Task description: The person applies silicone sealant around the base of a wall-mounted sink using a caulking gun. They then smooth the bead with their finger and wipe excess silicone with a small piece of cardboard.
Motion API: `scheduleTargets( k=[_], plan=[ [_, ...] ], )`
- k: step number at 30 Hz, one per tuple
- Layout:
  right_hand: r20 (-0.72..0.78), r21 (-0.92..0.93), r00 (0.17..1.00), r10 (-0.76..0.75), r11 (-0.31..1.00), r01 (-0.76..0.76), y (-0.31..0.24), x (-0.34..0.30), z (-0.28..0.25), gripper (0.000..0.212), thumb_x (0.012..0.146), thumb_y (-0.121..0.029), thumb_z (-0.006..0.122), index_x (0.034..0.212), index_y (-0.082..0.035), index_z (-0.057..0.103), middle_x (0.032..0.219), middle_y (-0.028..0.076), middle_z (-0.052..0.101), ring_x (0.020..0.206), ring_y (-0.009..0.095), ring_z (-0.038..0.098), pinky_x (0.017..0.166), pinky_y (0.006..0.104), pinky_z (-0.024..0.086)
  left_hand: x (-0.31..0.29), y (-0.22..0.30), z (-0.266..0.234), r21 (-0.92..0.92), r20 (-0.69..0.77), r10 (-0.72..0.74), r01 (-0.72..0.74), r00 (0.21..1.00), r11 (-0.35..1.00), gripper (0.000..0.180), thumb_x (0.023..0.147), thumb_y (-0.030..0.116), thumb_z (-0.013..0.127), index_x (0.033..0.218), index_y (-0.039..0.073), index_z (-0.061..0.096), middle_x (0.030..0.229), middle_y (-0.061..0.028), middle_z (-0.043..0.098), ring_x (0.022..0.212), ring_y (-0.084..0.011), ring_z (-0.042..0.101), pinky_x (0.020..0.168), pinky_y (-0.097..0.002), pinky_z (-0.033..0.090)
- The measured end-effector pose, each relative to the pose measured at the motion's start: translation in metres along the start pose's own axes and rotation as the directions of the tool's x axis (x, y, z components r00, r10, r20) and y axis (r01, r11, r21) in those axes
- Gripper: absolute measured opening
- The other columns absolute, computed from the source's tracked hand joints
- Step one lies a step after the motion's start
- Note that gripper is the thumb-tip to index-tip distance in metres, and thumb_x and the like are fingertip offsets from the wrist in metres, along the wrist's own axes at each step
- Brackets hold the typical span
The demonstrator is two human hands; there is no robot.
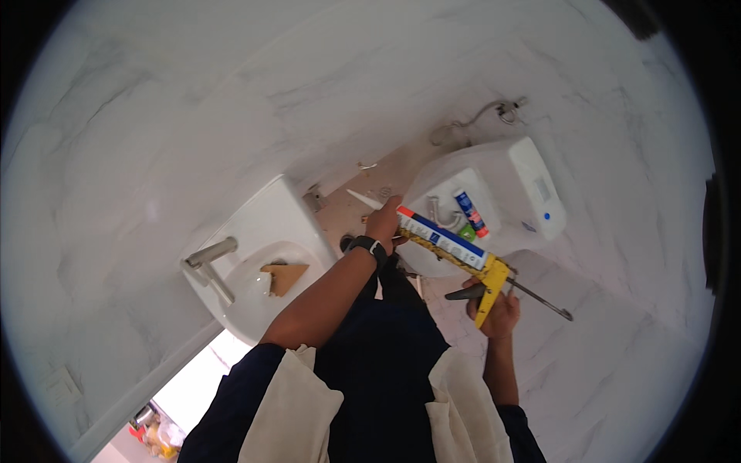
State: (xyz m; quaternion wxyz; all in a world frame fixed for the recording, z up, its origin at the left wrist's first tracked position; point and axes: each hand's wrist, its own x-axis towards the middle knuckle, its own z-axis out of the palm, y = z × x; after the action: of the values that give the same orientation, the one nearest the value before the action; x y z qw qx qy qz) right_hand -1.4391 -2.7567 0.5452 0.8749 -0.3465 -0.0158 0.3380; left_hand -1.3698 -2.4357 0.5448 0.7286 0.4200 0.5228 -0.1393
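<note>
A yellow caulking gun (pixel 492 279) slants across the middle of the view, loaded with a white, blue and orange sealant cartridge (pixel 444 238). Its white nozzle (pixel 363 198) points to the upper left, toward the floor beside the basin. My left hand (pixel 384 221), with a black watch on the wrist, is closed round the front end of the gun just behind the nozzle. At the rear, my right hand (pixel 502 312) grips the handle near the dark trigger (pixel 465 293). The metal plunger rod (pixel 544 299) sticks out behind.
On my left a white washbasin (pixel 305 224) with a tall tap (pixel 210 253) holds a piece of brown cardboard (pixel 285 278). Ahead to the right stands a white toilet (pixel 532 185); a blue and red tube (pixel 471 214) and metal fittings (pixel 438 214) lie on it. A hose (pixel 482 113) hangs by the marbled wall.
</note>
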Motion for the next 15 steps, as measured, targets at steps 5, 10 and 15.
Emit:
scheduleTargets(
  k=[5, 10, 15],
  plan=[
    [-0.129, 0.425, 0.989, 0.077, 0.905, -0.015, 0.055, -0.035, -0.037, 0.098, 0.096, -0.077, 0.030, 0.146, 0.007, 0.039, 0.138, 0.021, 0.053, 0.077, 0.022, 0.055, 0.066, 0.0327, 0.045, 0.060, -0.056, 0.013, 0.156, -0.073, -0.105, 0.115, 0.992, 0.981, 0.041, 0.092, 0.051, 0.062, 0.107, 0.013, 0.065, 0.098, -0.0061, 0.070, 0.089, -0.0200, 0.068, 0.076, -0.0393, 0.054],
    [-0.201, 0.599, 0.969, 0.143, 0.801, 0.006, 0.127, -0.046, -0.097, 0.076, 0.104, -0.062, 0.037, 0.144, 0.002, 0.046, 0.132, 0.017, 0.060, 0.071, 0.017, 0.056, 0.060, 0.0267, 0.049, 0.129, -0.120, -0.002, 0.199, -0.225, -0.198, 0.244, 0.954, 0.949, 0.043, 0.093, 0.048, 0.062, 0.111, 0.009, 0.066, 0.102, -0.0070, 0.071, 0.091, -0.0214, 0.071, 0.072, -0.0394, 0.057],
    [-0.555, 0.413, 0.785, 0.277, 0.910, -0.029, 0.188, -0.029, -0.179, 0.070, 0.104, -0.061, 0.039, 0.137, -0.001, 0.052, 0.115, 0.012, 0.064, 0.069, 0.018, 0.056, 0.057, 0.0277, 0.044, 0.193, -0.150, 0.007, 0.375, -0.366, -0.069, 0.215, 0.928, 0.902, 0.048, 0.092, 0.047, 0.066, 0.118, 0.007, 0.065, 0.107, -0.0096, 0.072, 0.092, -0.0234, 0.072, 0.073, -0.0426, 0.060]
  ],
)
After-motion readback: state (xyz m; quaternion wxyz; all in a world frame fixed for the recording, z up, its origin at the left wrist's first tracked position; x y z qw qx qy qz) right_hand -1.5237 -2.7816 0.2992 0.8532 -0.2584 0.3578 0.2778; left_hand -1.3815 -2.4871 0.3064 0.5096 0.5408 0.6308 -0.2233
